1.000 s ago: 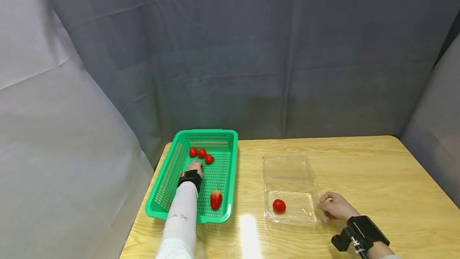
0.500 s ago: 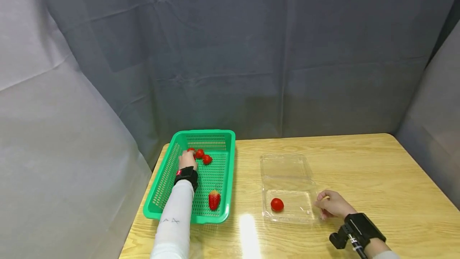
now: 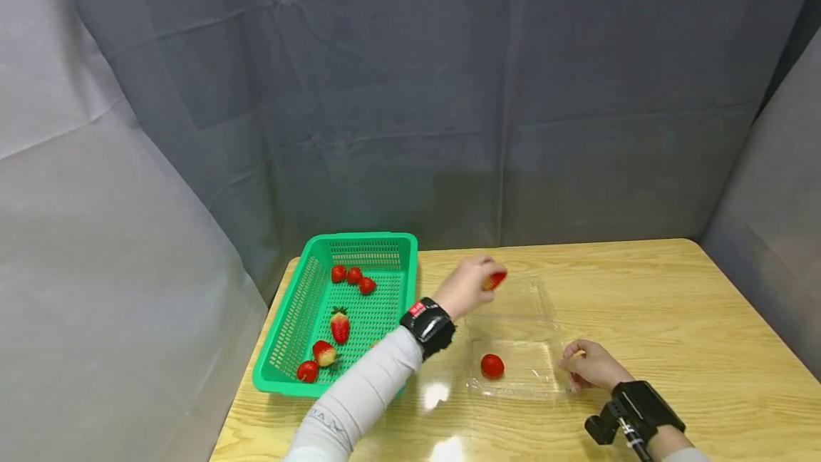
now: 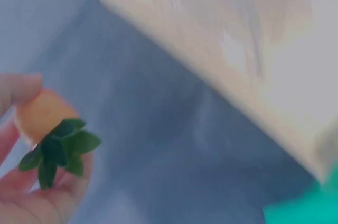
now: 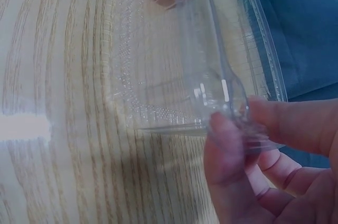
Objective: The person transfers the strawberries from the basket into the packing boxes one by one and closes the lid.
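Note:
Between its thumb and fingers my left hand [image 3: 466, 285] holds a strawberry [image 3: 494, 281], raised above the lid half of the clear plastic clamshell box [image 3: 532, 355]. In the left wrist view the strawberry [image 4: 45, 115] shows a pale orange shoulder and green leaves. A round red fruit [image 3: 492, 366] lies in the front half of the box, at its left. My right hand [image 3: 593, 364] pinches the right edge of the box. The right wrist view shows thumb and finger on the thin plastic [image 5: 211, 76].
A green basket [image 3: 410, 284] stands at the left of the wooden table [image 3: 654, 305]. Several red fruits lie in it, among them a leafy strawberry [image 3: 340, 326]. My left forearm [image 3: 365, 391] crosses its front right corner. A grey cloth [image 3: 385, 127] hangs behind the table.
My left hand has lifted out of the basket and moved right, over the box, carrying the strawberry. Fruits that the forearm covered now show. My right hand stays on the box edge.

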Demonstrator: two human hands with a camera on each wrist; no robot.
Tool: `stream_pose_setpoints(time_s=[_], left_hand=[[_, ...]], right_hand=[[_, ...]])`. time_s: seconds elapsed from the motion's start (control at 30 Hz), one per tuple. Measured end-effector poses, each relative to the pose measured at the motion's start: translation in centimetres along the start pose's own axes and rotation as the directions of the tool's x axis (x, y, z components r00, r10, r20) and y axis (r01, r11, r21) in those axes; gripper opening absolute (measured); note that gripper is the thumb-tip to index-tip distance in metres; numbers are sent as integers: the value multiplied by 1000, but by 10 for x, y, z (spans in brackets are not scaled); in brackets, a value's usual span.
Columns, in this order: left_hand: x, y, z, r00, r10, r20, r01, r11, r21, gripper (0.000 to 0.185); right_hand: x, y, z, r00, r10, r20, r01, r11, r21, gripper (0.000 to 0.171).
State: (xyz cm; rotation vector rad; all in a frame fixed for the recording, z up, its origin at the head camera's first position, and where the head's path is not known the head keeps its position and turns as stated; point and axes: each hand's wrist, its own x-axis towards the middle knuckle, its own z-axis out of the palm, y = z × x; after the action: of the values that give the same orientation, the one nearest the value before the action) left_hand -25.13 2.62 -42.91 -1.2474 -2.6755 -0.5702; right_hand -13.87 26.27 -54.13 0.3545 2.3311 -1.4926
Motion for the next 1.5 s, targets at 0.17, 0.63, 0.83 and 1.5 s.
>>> stream_pose_setpoints(time_s=[0.17, 0.63, 0.83, 1.5], left_hand=[[-8, 41, 71, 975, 68, 211, -94, 989, 115, 35], [-35, 50, 150, 931, -113, 347, 20, 965, 261, 36], [-30, 37, 76, 961, -34, 273, 10, 996, 88, 66], [-123, -115, 0, 632, -603, 488, 644, 758, 102, 59]], right_hand=[[0, -3, -1, 1000, 1, -14, -1, 1000, -2, 18], [2, -2, 0, 1000, -3, 5, 3, 1000, 17, 16], [2, -1, 3, 1000, -2, 18, 2, 1000, 17, 18], [3, 2, -2, 1000, -3, 6, 3, 1000, -5, 18]])
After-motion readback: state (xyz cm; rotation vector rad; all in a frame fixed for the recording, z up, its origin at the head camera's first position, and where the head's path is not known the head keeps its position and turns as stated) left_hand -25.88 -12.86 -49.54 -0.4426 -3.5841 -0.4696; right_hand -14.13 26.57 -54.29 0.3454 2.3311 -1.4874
